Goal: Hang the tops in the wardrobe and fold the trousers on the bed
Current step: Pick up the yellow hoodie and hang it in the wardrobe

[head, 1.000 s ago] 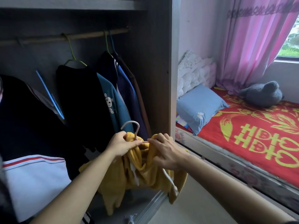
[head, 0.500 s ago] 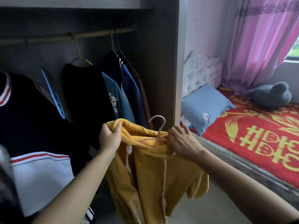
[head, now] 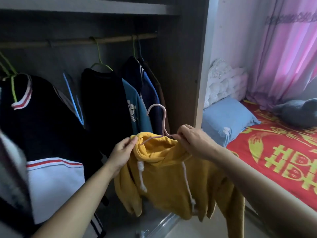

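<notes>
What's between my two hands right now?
Head view: the yellow hoodie collar and its pink hanger, spanning left hand to right hand.

mustard-yellow hoodie (head: 171, 177), pink hanger (head: 158, 117), red-and-yellow bedspread (head: 281, 162)

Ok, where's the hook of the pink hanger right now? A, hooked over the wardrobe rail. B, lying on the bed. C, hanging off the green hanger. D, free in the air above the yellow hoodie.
D: the pink hanger has its hook standing free above the neck of the yellow hoodie, well below the wardrobe rail. The left hand pinches the collar and the right hand holds the hanger's shoulder.
</notes>
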A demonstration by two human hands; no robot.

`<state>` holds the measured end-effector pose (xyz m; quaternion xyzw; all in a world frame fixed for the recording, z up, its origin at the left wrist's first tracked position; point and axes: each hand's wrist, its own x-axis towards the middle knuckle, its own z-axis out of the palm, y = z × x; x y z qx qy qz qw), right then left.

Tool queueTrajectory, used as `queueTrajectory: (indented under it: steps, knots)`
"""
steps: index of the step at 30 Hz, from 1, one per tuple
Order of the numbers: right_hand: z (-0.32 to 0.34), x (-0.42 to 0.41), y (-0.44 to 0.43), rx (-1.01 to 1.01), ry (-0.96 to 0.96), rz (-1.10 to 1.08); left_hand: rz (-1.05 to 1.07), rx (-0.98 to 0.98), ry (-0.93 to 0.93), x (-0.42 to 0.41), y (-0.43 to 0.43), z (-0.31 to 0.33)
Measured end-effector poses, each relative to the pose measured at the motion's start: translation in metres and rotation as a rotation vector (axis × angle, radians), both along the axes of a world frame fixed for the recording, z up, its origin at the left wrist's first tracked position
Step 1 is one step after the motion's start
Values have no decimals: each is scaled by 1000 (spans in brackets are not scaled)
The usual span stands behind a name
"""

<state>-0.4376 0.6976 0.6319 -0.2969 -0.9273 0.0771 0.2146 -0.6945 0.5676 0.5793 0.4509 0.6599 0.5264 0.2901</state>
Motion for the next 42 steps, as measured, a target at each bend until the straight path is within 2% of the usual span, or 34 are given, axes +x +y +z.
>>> queueTrajectory:
  steps: [3,6,11,14,16,18,20,28,33,37,39,42]
  knots:
    - [12,-3,3,-300,-137,154,25,-42,102,-6,-1,0]
    - [18,-21,-7,-398,-174,244,95,-112,223,-18,-2,6]
    - [39,-65,-28,-569,188,148,250,-76,380,-47,-6,40]
    - [65,-92,-37,-626,323,131,333,-12,735,-69,-16,72]
    - [83,-110,-42,-725,428,120,424,173,957,-88,-26,95]
    - [98,-128,-45,-835,529,101,478,311,1071,-108,-36,116]
    - [110,-148,-49,-904,587,100,536,297,1141,-130,-42,129]
    - [135,-253,-56,-766,647,160,625,-65,1198,-192,-34,176]
    - [173,-323,-27,-712,685,230,743,-156,1345,-238,-17,232]
    - [192,-381,13,-713,658,278,800,-234,1370,-280,7,263]
    - [184,-393,20,-716,638,279,788,-259,1363,-289,6,263]
    - [162,-417,41,-666,555,288,825,-234,1474,-299,8,246]
